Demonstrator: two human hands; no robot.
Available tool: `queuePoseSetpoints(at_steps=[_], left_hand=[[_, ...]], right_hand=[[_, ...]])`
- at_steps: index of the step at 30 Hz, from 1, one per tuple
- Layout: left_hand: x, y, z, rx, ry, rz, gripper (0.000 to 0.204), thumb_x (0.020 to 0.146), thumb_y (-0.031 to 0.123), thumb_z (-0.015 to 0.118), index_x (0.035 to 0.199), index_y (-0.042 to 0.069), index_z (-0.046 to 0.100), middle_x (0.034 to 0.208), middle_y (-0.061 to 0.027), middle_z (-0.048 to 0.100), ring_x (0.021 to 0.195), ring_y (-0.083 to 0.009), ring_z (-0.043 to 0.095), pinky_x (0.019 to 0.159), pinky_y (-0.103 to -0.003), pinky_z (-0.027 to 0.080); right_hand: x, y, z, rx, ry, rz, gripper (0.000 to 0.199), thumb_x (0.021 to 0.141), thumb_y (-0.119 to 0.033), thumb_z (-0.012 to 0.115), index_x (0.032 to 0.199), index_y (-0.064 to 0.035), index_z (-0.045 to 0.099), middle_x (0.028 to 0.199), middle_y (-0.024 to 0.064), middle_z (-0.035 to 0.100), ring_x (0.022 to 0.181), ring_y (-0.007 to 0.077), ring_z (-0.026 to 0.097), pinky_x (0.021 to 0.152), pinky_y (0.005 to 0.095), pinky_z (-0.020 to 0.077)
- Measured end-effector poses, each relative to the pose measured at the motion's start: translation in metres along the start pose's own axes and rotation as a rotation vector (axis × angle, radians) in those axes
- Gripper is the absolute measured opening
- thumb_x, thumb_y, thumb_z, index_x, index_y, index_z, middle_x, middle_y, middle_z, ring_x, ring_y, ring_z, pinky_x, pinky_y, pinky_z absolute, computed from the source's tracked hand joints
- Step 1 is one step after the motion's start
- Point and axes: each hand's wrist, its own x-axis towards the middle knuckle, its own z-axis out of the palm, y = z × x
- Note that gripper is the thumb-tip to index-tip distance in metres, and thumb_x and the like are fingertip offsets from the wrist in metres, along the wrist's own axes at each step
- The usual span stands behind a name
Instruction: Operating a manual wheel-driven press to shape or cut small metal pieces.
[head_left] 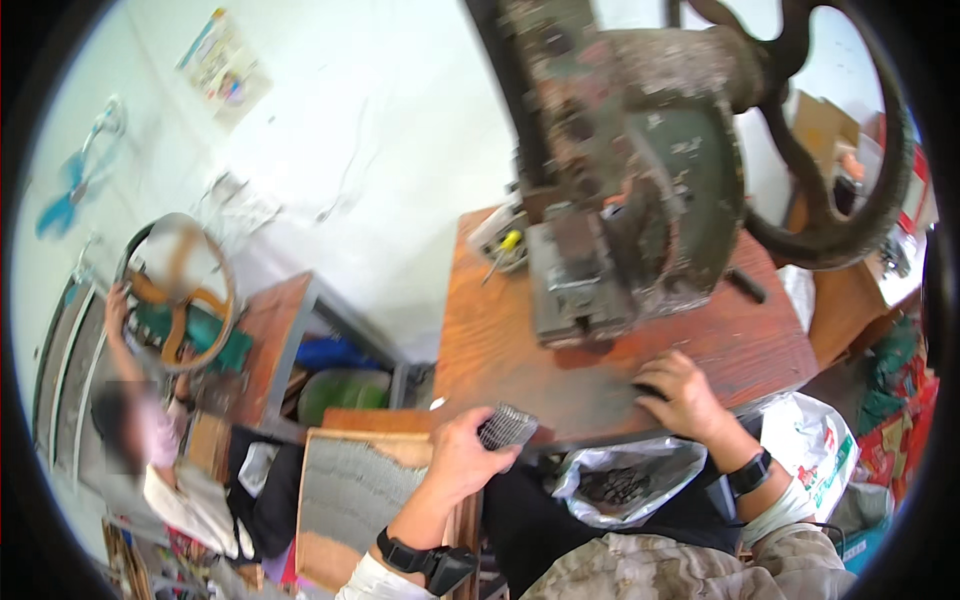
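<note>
My left hand [462, 458] is closed around a stack of small grey metal pieces [507, 426], held just off the near left corner of the wooden bench [500, 330]. My right hand [682, 393] rests palm down on the bench top near its front edge, fingers over a small dark piece [647, 389]. It lies just in front of the base of a large, grimy hand press [625, 190]. Both wrists wear black bands.
The press's big dark flywheel [850, 215] stands at the right. A plastic bag of small dark parts [620, 482] sits in my lap, a white bag [815, 440] beside it. A tray of grey pieces [350, 485] lies lower left. Another person [150, 440] works at a second wheel press [180, 285].
</note>
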Motion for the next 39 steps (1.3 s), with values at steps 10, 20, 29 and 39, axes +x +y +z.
queuePoseSetpoints(at_steps=[10,20,29,39], left_hand=[[0.065,0.025,0.079,0.052,0.018,0.355,0.048,0.063,0.018,0.072,0.106,0.0,0.06,0.1,-0.0197,0.059,0.094,-0.0362,0.056,0.082,-0.04,0.045],[0.059,0.025,0.082,0.055,0.086,0.382,0.051,0.064,0.015,0.072,0.111,0.003,0.057,0.099,-0.0163,0.056,0.094,-0.0348,0.051,0.082,-0.042,0.043],[0.058,0.027,0.08,0.024,0.083,0.38,0.052,0.063,0.018,0.074,0.109,-0.001,0.057,0.101,-0.0179,0.057,0.096,-0.0366,0.051,0.082,-0.042,0.043],[0.057,0.026,0.001,-0.479,0.18,-0.082,0.042,0.068,0.004,0.074,0.105,-0.01,0.06,0.09,-0.0133,0.066,0.077,-0.016,0.063,0.068,-0.028,0.051]], right_hand=[[0.018,-0.015,-0.003,-0.081,-0.191,0.009,0.07,0.067,-0.023,0.073,0.129,-0.0111,0.044,0.119,0.01,0.051,0.109,0.0296,0.047,0.091,0.0423,0.0374],[0.032,-0.014,0.022,-0.144,-0.133,-0.014,0.06,0.068,-0.028,0.072,0.123,-0.0133,0.052,0.114,0.0092,0.054,0.103,0.0283,0.05,0.086,0.0403,0.0396],[0.033,-0.012,0.019,-0.071,-0.102,-0.022,0.05,0.068,-0.022,0.073,0.113,-0.0065,0.058,0.112,0.0127,0.056,0.101,0.0301,0.052,0.086,0.0409,0.043],[0.007,-0.002,0.001,-0.05,-0.04,0.024,0.033,0.068,-0.015,0.072,0.097,-0.0038,0.064,0.102,0.0109,0.06,0.096,0.0301,0.054,0.084,0.0389,0.0452]])
